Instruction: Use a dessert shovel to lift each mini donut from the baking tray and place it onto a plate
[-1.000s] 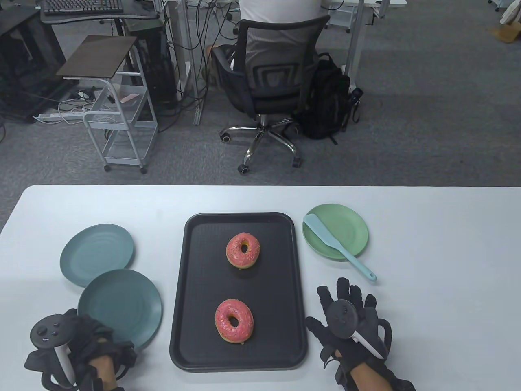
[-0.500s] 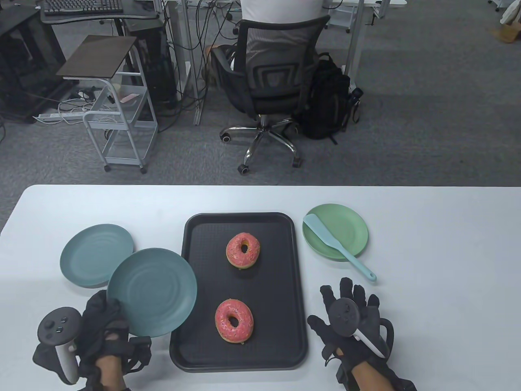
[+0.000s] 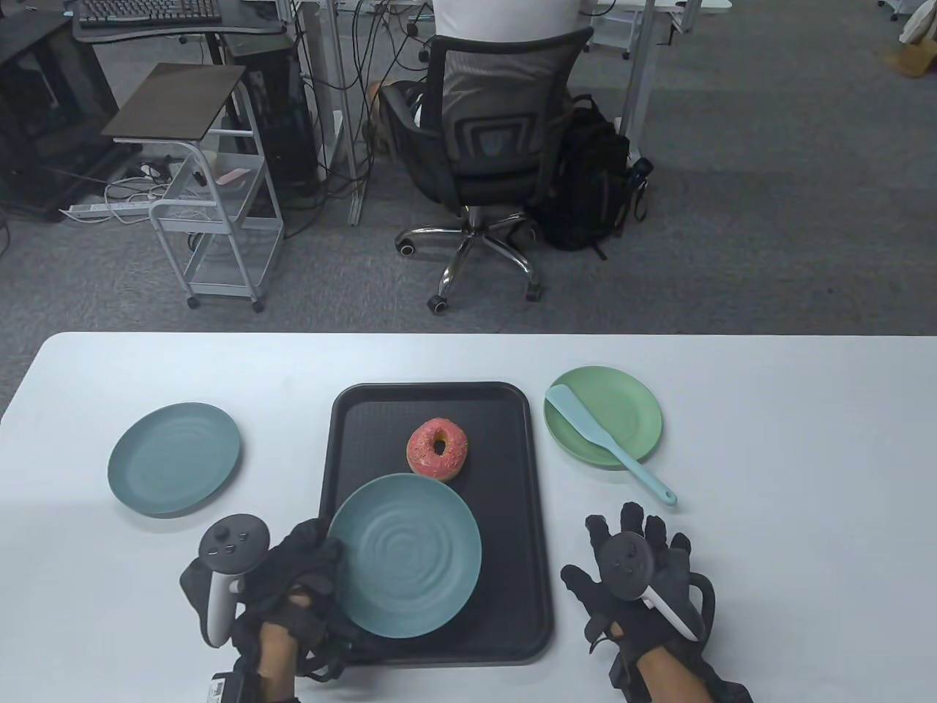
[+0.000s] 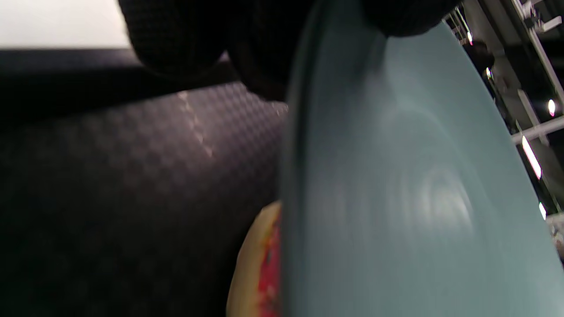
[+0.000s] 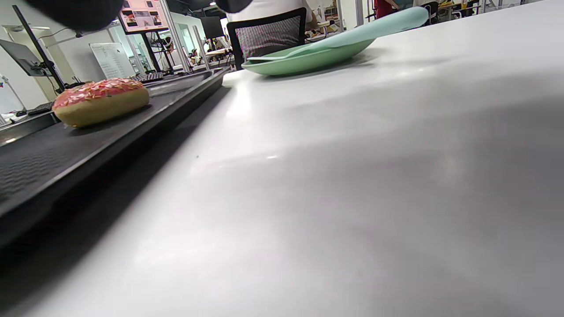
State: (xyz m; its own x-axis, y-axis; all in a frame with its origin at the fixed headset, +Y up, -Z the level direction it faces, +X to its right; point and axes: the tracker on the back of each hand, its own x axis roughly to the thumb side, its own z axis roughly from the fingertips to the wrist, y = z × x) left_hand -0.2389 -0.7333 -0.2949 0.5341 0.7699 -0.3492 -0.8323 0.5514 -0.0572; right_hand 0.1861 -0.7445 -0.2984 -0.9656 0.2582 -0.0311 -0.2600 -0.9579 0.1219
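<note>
My left hand (image 3: 311, 567) grips a teal plate (image 3: 405, 554) by its left rim and holds it over the near half of the black baking tray (image 3: 337, 417). The plate hides the near donut from above; in the left wrist view that donut's edge (image 4: 264, 268) shows under the plate (image 4: 396, 198). The far pink donut (image 3: 438, 449) lies on the tray. The pale blue dessert shovel (image 3: 607, 443) rests across the light green plate (image 3: 637, 410), right of the tray. My right hand (image 3: 633, 549) lies flat on the table near the shovel's handle, fingers spread, holding nothing.
A second teal plate (image 3: 174, 458) sits on the white table (image 3: 790, 454) at the left. In the right wrist view the far donut (image 5: 99, 101), the tray's rim (image 5: 176, 103) and the green plate (image 5: 308, 59) show low across the table. Beyond the far edge stands an office chair (image 3: 490, 146).
My left hand has lifted the near teal plate off the table and carried it right, over the tray's near donut. The right hand has crept slightly forward.
</note>
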